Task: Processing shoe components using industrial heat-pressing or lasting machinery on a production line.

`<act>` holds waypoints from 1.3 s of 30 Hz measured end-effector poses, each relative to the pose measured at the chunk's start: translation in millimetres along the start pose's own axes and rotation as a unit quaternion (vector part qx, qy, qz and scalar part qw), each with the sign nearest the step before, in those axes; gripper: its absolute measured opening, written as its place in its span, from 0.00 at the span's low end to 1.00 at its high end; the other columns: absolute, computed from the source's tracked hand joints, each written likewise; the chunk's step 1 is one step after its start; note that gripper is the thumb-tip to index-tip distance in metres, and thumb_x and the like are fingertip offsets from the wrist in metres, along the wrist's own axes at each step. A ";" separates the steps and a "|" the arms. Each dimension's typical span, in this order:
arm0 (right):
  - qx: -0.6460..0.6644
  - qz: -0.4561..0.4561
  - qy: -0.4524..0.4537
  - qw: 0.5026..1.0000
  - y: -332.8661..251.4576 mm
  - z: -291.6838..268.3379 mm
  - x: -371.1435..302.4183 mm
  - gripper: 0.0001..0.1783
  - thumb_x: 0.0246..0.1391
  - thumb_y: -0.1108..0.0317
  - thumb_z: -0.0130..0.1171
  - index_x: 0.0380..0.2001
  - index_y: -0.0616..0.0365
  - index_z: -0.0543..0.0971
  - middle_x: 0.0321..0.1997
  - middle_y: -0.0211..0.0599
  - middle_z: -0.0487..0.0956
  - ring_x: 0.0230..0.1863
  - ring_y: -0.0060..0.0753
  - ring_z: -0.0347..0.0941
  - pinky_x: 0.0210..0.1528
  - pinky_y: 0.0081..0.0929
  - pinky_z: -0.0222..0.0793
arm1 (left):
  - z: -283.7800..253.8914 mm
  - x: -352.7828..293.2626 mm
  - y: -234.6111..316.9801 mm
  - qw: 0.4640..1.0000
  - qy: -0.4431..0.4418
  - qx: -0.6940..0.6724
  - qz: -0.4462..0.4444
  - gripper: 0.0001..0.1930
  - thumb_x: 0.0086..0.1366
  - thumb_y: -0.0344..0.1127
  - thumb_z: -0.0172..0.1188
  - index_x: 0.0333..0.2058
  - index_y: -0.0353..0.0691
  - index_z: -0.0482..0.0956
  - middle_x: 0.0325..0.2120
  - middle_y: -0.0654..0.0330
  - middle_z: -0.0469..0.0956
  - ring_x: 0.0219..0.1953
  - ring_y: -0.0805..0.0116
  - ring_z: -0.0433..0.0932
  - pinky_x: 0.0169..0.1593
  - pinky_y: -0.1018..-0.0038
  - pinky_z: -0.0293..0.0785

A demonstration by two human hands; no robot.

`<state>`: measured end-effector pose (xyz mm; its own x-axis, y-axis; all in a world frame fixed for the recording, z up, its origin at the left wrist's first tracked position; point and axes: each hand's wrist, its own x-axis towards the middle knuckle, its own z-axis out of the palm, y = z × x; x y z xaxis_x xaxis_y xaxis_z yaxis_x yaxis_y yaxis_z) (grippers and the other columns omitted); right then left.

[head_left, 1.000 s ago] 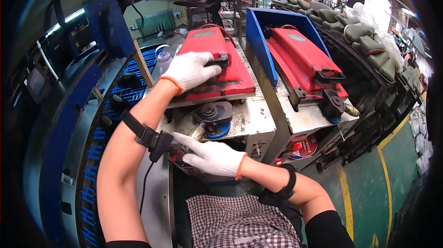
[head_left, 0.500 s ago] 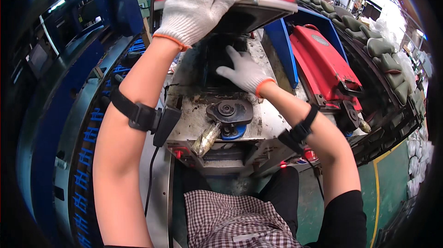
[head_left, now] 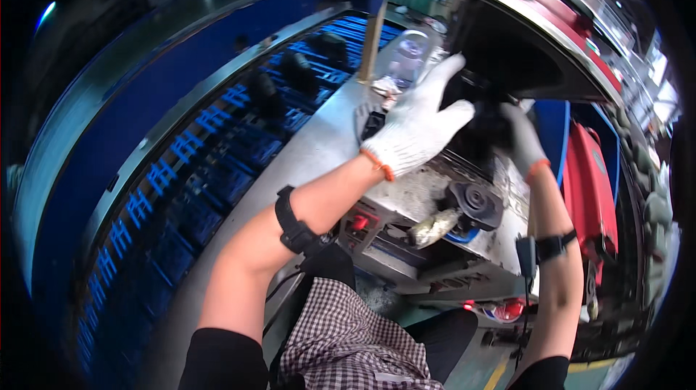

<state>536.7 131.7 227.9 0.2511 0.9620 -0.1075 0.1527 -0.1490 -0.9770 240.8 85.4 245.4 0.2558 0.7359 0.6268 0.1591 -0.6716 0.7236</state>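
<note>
My left hand (head_left: 424,125), in a white knit glove with an orange cuff, is open beside the left edge of a press machine. Its fingers are spread and hold nothing that I can see. My right hand (head_left: 523,136), gloved the same way, reaches into the dark space under the raised lid; its fingers are smeared by motion and partly lost in shadow. The red lid (head_left: 554,9) stands tilted up, its black inner face (head_left: 507,38) showing. In front of the dark bed sits a round black metal fitting (head_left: 475,201) with a handle wrapped in clear tape (head_left: 433,229).
On the left runs a conveyor with blue prongs (head_left: 210,125) and dark pieces on it. A clear plastic container (head_left: 409,56) stands on the metal ledge. To the right is another red press (head_left: 589,180) with blue side panels, then a rack of grey-green pads (head_left: 652,198).
The view has swung to the left. My left hand has let go of the lid and come down to the machine's left side. The lid is opened wider.
</note>
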 end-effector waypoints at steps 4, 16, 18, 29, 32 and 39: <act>0.212 -0.032 -0.157 0.964 -29.0 7.5 -69.7 0.24 0.67 0.45 0.57 0.55 0.49 0.77 0.47 0.33 0.86 0.43 0.30 0.83 0.36 0.33 0.76 | -15.0 -47.9 -30.9 0.929 0.064 -0.318 -0.178 0.36 0.75 0.44 0.61 0.74 0.38 0.60 0.70 0.48 0.68 0.71 0.51 0.69 0.72 0.62 0.67; -0.072 -0.316 -0.250 0.912 -37.8 112.0 -194.5 0.54 0.67 0.30 0.52 0.78 0.64 0.57 0.79 0.54 0.64 0.80 0.47 0.59 0.79 0.44 0.52 | -85.7 -109.1 -20.3 0.704 0.193 -0.627 -0.272 0.21 0.68 0.44 0.58 0.55 0.41 0.79 0.48 0.55 0.85 0.49 0.58 0.86 0.59 0.58 0.83; -0.086 -0.335 -0.172 0.922 -36.2 93.6 -204.6 0.54 0.67 0.30 0.50 0.78 0.64 0.58 0.75 0.57 0.68 0.78 0.50 0.63 0.77 0.47 0.55 | -118.4 -113.1 -62.8 0.750 0.296 -0.482 -0.343 0.18 0.65 0.39 0.61 0.51 0.39 0.80 0.45 0.55 0.86 0.45 0.57 0.87 0.56 0.59 0.84; -0.106 -0.333 0.194 0.917 16.2 -44.7 -198.6 0.38 0.77 0.47 0.43 0.76 0.66 0.61 0.72 0.55 0.71 0.74 0.45 0.66 0.76 0.41 0.58 | -292.7 -96.9 -302.7 0.824 0.406 0.159 -0.362 0.42 0.49 0.38 0.73 0.63 0.28 0.70 0.54 0.50 0.80 0.55 0.52 0.79 0.60 0.61 0.74; -0.105 -0.321 0.235 0.912 26.9 -48.3 -202.9 0.36 0.77 0.49 0.42 0.76 0.64 0.62 0.72 0.53 0.72 0.74 0.43 0.67 0.77 0.42 0.57 | -270.1 -99.6 -308.5 0.789 0.317 0.292 -0.438 0.49 0.59 0.40 0.67 0.76 0.38 0.52 0.67 0.40 0.71 0.68 0.41 0.71 0.68 0.55 0.71; -0.219 -0.299 0.284 0.884 56.6 -128.4 -220.5 0.29 0.79 0.59 0.40 0.74 0.62 0.67 0.74 0.47 0.71 0.75 0.40 0.66 0.77 0.40 0.58 | -240.1 -121.4 -279.5 0.778 0.267 0.333 -0.462 0.42 0.67 0.43 0.62 0.76 0.41 0.55 0.72 0.39 0.63 0.72 0.39 0.66 0.72 0.53 0.66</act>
<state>612.7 -118.3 219.9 0.4213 0.6469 0.6357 0.7452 0.1526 -0.6491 -63.6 204.3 36.5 -0.6646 0.7421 0.0868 0.5435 0.4005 0.7377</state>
